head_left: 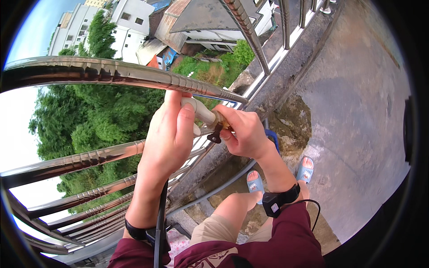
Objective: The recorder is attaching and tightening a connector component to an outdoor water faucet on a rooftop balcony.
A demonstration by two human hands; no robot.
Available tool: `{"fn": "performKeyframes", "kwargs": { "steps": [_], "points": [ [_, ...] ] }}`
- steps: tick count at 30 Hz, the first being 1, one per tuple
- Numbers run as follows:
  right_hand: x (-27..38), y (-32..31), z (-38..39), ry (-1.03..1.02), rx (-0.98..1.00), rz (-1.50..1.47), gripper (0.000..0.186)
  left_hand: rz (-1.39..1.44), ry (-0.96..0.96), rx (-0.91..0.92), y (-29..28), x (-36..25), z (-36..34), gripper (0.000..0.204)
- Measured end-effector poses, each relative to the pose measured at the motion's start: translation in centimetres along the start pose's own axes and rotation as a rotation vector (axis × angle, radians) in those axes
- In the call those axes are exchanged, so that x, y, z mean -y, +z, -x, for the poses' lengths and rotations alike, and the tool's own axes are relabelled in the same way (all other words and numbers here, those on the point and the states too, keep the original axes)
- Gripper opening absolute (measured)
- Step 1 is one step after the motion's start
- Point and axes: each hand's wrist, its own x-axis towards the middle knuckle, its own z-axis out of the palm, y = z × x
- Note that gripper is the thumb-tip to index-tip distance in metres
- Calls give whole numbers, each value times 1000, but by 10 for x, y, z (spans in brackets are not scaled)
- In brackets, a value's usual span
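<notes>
A: Left hand (167,133)?
B: Gripping the white pipe (203,113), above the floor's (353,116) left edge.
A: Right hand (246,133)?
B: Closed on the tap (217,119) at the pipe's end, apparently working it; twisting calls for a steady left grip.

1. The pipe (203,112) was off-white.
2. The fitting (219,119) was brass-yellow, its lever (215,136) dark brown.
3. The railing (111,73) was silver, streaked with brown reflections.
4. The curved hose (273,139) was blue, the long hose (223,187) grey.
5. The shirt (290,232) was maroon with a pale print; the shorts (216,230) were beige.
6. The slides (254,184) were light blue with white figures.
7. The wristbands (289,195) were black.
8. The floor (357,111) was grey, blotched with brown.
9. The trees (103,120) were green, the building walls (136,9) white.
</notes>
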Motion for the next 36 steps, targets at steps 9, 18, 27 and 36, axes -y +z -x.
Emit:
{"fn": "performKeyframes", "kwargs": {
  "steps": [9, 18, 27, 36],
  "points": [
    [7, -6, 2, 113, 42, 51, 52, 16, -30, 8, -2, -7, -6, 34],
    [26, 19, 17, 113, -384, 217, 47, -371, 194, -13, -8, -31, 6, 21],
    [15, 22, 2, 169, -246, 210, 37, -522, 298, 186, -9, -14, -10, 23],
    [14, 24, -7, 245, -168, 9, 32, -470, 322, 171, -13, -8, -12, 26]
  ]
}}
